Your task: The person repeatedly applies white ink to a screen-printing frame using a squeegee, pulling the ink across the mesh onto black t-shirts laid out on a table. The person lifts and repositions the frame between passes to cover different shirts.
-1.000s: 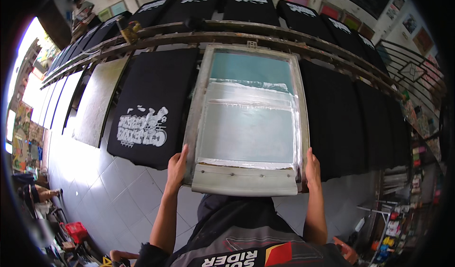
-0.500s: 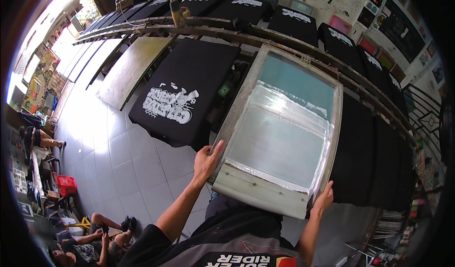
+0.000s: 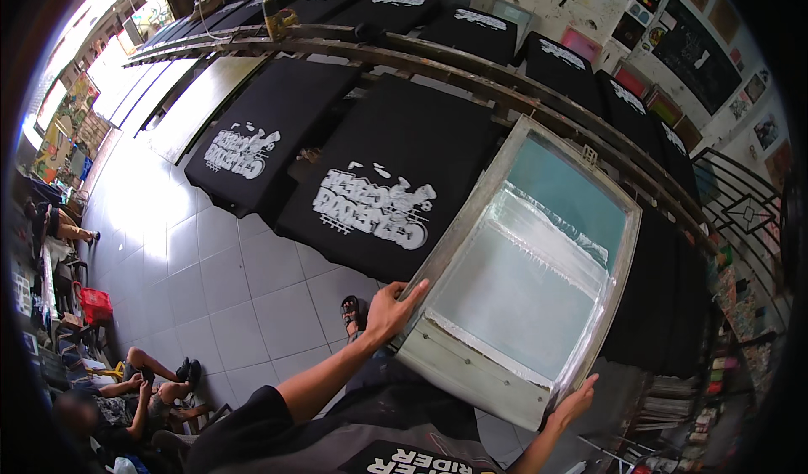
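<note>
With both hands I hold a large screen-printing frame (image 3: pixel 526 323) by its sides, tilted over the row of printing boards. It has a pale, worn rim, blue-green mesh at the far end and a band of white ink (image 3: pixel 551 243) across the mesh. My left hand (image 3: pixel 394 312) grips the near left edge, thumb on top. My right hand (image 3: pixel 576 402) holds the near right corner, its fingers partly hidden underneath. Just left of the frame lies a black T-shirt (image 3: pixel 404 137) with a white print. Another printed black T-shirt (image 3: pixel 282 95) lies farther left.
A long rail (image 3: pixel 337 51) runs behind the boards, with more printed black shirts (image 3: pixel 467 32) beyond it. More black fabric (image 3: pixel 648 306) lies right of the frame. At lower left a person (image 3: pixel 139 407) sits near a red basket (image 3: pixel 94 304). A metal railing (image 3: pixel 745 213) stands at right.
The frame has moved right along the row with both my hands on it. A second printed shirt, which was under the frame, now shows; the first shirt appears farther left.
</note>
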A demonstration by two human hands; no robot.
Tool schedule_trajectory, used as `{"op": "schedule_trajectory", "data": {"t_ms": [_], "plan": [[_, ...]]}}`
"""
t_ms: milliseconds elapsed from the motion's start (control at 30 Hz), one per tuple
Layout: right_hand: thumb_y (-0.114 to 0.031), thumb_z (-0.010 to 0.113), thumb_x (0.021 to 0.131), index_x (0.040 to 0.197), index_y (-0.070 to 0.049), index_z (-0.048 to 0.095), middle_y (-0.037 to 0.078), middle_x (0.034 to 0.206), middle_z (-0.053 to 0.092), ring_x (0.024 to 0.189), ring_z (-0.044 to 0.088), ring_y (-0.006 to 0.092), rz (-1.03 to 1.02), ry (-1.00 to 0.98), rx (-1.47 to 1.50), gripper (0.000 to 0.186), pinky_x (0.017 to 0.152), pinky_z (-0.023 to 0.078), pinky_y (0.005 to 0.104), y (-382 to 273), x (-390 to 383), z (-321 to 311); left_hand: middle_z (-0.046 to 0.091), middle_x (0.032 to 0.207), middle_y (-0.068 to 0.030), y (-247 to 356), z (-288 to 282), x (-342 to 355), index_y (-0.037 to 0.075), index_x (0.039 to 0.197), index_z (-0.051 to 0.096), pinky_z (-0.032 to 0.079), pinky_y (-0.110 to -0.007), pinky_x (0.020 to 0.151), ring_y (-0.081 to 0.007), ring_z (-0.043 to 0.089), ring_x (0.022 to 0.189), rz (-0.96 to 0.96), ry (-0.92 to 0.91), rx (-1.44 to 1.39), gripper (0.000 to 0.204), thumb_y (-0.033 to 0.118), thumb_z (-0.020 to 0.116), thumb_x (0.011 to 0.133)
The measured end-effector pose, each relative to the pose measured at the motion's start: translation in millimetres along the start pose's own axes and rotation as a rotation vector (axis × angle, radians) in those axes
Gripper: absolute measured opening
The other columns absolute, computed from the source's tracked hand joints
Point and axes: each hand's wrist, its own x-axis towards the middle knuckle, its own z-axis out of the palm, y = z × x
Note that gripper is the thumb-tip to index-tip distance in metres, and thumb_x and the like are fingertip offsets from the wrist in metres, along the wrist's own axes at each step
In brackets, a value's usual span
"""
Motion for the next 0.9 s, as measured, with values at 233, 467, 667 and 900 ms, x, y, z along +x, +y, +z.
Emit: {"op": "schedule_trajectory", "data": {"t_ms": [233,467,667,900], "plan": [[-0.068,0.051,0.109,0.094,0.006,0.068,0.006,0.083,0.062,0.079,0.053,0.0191,-0.031,0.002,-0.064,0.078,0.075,0.046,0.0383,4,18,-6,0.076,0.093,-0.0178,2,17,-16,-0.007,0.114,0.079,0.055,-0.038,0.084,-0.0252,0.072,0.090,-0.074,0.030,0.004,0.083,0.073,0.071,0.094],[-0.068,0.057,0.106,0.102,0.008,0.068,0.014,0.089,0.067,0.086,0.060,0.0236,-0.075,-0.159,0.058,0.077,0.082,0.050,0.0398,-12,63,23,0.076,0.088,-0.0111,1,31,-24,-0.011,0.110,0.079,0.054,-0.034,0.080,-0.0157,0.066,0.083,-0.102,0.138,-0.076,0.077,0.064,0.076,0.096],[-0.068,0.061,0.105,0.101,0.004,0.066,0.009,0.081,0.061,0.079,0.055,0.0192,-0.054,-0.200,0.092,0.073,0.077,0.048,0.0371,-40,89,56,0.065,0.077,-0.0009,23,43,2,-0.011,0.106,0.079,0.045,-0.031,0.066,-0.0089,0.053,0.074,-0.060,0.153,-0.106,0.071,0.059,0.077,0.098],[-0.068,0.062,0.104,0.102,0.004,0.065,0.008,0.085,0.061,0.081,0.055,0.0183,-0.010,-0.221,0.098,0.072,0.078,0.048,0.0356,-45,119,71,0.058,0.072,0.0028,42,65,25,-0.008,0.089,0.074,0.039,-0.031,0.060,-0.0067,0.046,0.070,-0.019,0.126,-0.080,0.059,0.050,0.076,0.102]]}}
